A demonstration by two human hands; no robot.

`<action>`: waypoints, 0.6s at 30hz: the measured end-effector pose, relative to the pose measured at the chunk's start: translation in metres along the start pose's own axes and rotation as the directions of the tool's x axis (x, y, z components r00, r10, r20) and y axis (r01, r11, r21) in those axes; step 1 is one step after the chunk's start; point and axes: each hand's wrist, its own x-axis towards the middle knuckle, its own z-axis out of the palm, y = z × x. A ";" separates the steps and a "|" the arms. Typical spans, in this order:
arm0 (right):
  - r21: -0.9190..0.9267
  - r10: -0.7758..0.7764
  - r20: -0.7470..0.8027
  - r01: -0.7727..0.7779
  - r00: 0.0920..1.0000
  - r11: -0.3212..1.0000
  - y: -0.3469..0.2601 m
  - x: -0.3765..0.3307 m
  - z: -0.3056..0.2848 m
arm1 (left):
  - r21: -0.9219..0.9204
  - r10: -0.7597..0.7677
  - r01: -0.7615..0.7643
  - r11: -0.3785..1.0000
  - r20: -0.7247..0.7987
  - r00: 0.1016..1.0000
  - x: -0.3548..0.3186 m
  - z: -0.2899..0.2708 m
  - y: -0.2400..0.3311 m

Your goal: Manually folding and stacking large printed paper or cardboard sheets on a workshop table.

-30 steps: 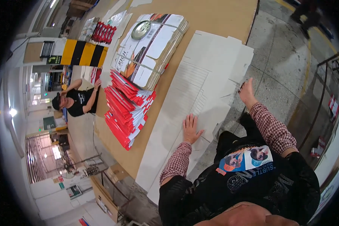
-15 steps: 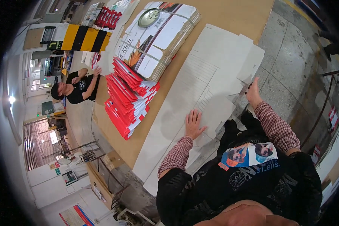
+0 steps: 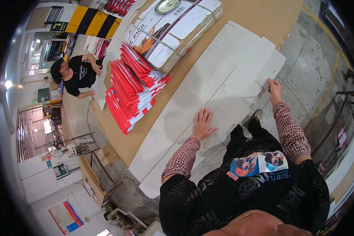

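A large pale die-cut cardboard sheet (image 3: 200, 84), marked with rows of thin lines, overhangs the table's near edge. My left hand (image 3: 202, 124) lies flat on it, fingers spread. By the sheet's right edge, my right hand (image 3: 275, 89) is closed, fingers curled together. Something small and dark shows at its fingertips, too small to name. Both forearms are in checked sleeves. Beyond the sheet, a fanned pile of red-and-white folded packets (image 3: 131, 88) lies beside a strapped bundle of printed flat cartons (image 3: 177, 29).
The brown tabletop (image 3: 259, 13) runs away from me. A co-worker in a black shirt (image 3: 80, 74) stands across at the left, by more red packets (image 3: 120, 6). A metal rack (image 3: 344, 94) is at the far right, above the concrete floor (image 3: 303, 63).
My right hand has gone from spread fingers to curled ones near the sheet's edge. My left hand stays flat on the sheet. The co-worker's arms have moved, and my view has shifted.
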 end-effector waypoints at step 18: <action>-0.052 -0.224 -0.023 0.223 0.974 0.973 0.017 -0.002 0.008 | -0.007 -0.002 0.001 1.000 -0.040 0.999 -0.002 0.007 -0.004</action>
